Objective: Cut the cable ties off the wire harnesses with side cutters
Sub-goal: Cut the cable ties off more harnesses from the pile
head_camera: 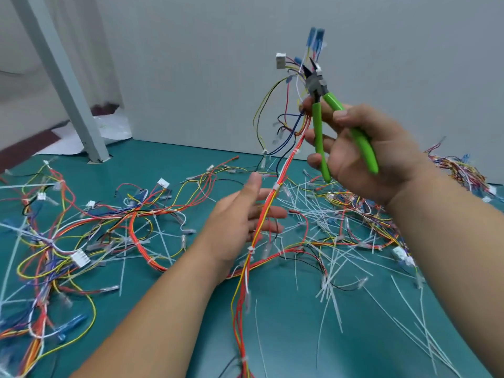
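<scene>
Above the bench's [169, 156] middle, my right hand [362, 154] grips green cutters [317, 124] against the raised harness [290, 159]; its hold on that harness is hidden. My left hand [240, 214], fingers straight, blurs behind.

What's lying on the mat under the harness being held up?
Cut white cable ties and other wire bundles scattered on the green mat. The open left hand, behind the raised harness, hides the patch beneath it.

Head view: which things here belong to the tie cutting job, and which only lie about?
In the job: side cutters, right hand holding them, raised wire harness, white cable tie on it, left hand near it.
Lying about: cut tie strips, other harnesses, grey post, white paper.
</scene>
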Demonstrator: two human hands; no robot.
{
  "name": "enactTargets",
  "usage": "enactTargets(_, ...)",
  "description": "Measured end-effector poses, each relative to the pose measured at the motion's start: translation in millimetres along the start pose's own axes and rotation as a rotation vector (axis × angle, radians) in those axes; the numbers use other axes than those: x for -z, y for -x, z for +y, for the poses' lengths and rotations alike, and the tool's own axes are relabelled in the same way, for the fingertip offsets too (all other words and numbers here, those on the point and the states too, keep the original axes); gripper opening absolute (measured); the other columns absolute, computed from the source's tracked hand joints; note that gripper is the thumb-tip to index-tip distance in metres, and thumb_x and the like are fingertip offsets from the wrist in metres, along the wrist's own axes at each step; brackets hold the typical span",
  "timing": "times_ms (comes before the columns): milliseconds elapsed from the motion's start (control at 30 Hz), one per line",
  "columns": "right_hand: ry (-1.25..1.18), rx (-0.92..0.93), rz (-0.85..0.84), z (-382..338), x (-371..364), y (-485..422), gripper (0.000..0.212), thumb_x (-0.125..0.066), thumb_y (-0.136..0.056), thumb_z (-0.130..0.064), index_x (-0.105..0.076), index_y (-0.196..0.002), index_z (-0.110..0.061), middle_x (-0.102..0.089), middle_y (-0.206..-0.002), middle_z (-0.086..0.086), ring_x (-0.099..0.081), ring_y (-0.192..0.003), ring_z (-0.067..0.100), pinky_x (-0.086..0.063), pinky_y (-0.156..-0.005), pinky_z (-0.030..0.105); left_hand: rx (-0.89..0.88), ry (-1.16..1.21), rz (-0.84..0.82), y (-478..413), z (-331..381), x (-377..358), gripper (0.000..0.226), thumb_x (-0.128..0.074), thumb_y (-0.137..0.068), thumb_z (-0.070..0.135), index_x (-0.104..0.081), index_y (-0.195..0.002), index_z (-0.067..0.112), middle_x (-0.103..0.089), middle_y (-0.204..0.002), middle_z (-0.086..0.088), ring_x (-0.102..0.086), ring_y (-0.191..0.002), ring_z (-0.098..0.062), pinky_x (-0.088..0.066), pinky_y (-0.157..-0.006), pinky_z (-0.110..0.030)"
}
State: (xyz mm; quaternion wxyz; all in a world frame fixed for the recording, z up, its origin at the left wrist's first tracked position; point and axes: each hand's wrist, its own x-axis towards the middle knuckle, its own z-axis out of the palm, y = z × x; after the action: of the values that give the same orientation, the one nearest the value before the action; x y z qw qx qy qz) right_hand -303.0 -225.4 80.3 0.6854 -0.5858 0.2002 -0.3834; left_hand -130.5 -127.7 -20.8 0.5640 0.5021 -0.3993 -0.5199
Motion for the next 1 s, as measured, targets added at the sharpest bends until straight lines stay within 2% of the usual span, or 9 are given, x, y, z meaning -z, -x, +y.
enactTargets(100,-0.001,-0.004,0.041,0,8,-5,0.042,-0.05,-0.081,-0.023,-0.063,-0.121,-0.016,-0.06,-0.123,-0.006,-0.051,-0.095,0.015,-0.038,-0.068,0.03,-0.024,0.007,-0.119,6,0,-4,0.095,-0.065,-0.062,0.085,-0.06,-0.125,0.014,-0.077,-0.094,-0.011,-0.07,-0.071,-0.023,-0.044,-0.054,-0.022)
enactTargets(200,0.037,-0.007,0.077,-2,16,-10,0.04,-0.051,-0.082,-0.024,-0.064,-0.119,-0.018,-0.06,-0.122,-0.007,-0.05,-0.096,0.016,-0.037,-0.068,0.03,0.038,0.003,-0.276,12,0,-5,0.101,-0.074,-0.052,0.086,-0.05,-0.131,0.028,-0.077,-0.103,-0.012,-0.074,-0.08,-0.027,-0.048,-0.056,-0.022)
enactTargets(333,0.031,0.019,0.15,-10,20,-16,0.031,-0.054,-0.083,-0.024,-0.068,-0.11,-0.019,-0.058,-0.119,-0.005,-0.051,-0.095,0.017,-0.037,-0.067,0.03,0.035,-0.045,-0.356,13,-2,-1,0.089,-0.083,-0.076,0.041,-0.028,-0.146,0.041,-0.077,-0.107,-0.013,-0.076,-0.09,-0.031,-0.052,-0.057,-0.025)
enactTargets(400,0.04,0.04,0.188,-16,20,-21,0.022,-0.054,-0.088,-0.023,-0.07,-0.102,-0.021,-0.058,-0.116,-0.006,-0.05,-0.096,0.019,-0.037,-0.067,0.03,-0.002,-0.054,-0.305,11,-4,-3,0.093,-0.086,-0.078,0.025,-0.026,-0.149,0.038,-0.077,-0.102,-0.015,-0.076,-0.085,-0.031,-0.052,-0.059,-0.028)
enactTargets(467,0.06,0.055,0.225,-24,19,-27,0.018,-0.053,-0.091,-0.023,-0.07,-0.099,-0.021,-0.058,-0.112,-0.006,-0.051,-0.097,0.019,-0.038,-0.066,0.03,-0.046,-0.084,-0.216,9,-5,-5,0.085,-0.085,-0.079,0.023,-0.034,-0.146,0.033,-0.078,-0.094,-0.015,-0.075,-0.079,-0.026,-0.054,-0.064,-0.031)
enactTargets(567,0.075,0.084,0.294,-38,17,-36,0.016,-0.058,-0.091,-0.024,-0.066,-0.103,-0.019,-0.055,-0.108,-0.006,-0.053,-0.093,0.017,-0.038,-0.066,0.031,-0.056,-0.203,-0.177,7,-3,-1,0.045,-0.076,-0.086,0.03,-0.059,-0.127,0.024,-0.079,-0.089,-0.009,-0.073,-0.074,-0.019,-0.05,-0.063,-0.021)
enactTargets(667,0.066,0.114,0.376,-51,16,-43,0.016,-0.06,-0.094,-0.025,-0.061,-0.107,-0.018,-0.056,-0.1,-0.007,-0.058,-0.087,0.014,-0.04,-0.065,0.031,-0.039,-0.238,-0.238,9,-5,-3,0.015,-0.062,-0.1,0.024,-0.068,-0.11,0.016,-0.078,-0.084,-0.007,-0.07,-0.069,-0.015,-0.048,-0.059,-0.017)
enactTargets(867,0.13,0.078,0.389,-52,9,-40,0.034,-0.068,-0.078,-0.03,-0.064,-0.109,-0.017,-0.057,-0.099,-0.001,-0.062,-0.09,0.014,-0.043,-0.069,0.033,-0.071,-0.078,0.099,3,-8,-9,0.021,-0.052,-0.105,0.027,-0.071,-0.112,0.026,-0.077,-0.083,-0.003,-0.073,-0.07,-0.014,-0.05,-0.05,-0.02)
enactTargets(1000,0.051,-0.022,0.187,-27,-2,-26,0.022,-0.053,-0.093,-0.021,-0.062,-0.114,-0.019,-0.057,-0.112,-0.003,-0.061,-0.092,0.011,-0.039,-0.069,0.032,-0.201,-0.095,0.32,-4,-9,-1,0.018,-0.058,-0.101,0.035,-0.076,-0.103,0.032,-0.075,-0.094,0.025,-0.064,-0.084,0.014,-0.045,-0.073,-0.005)
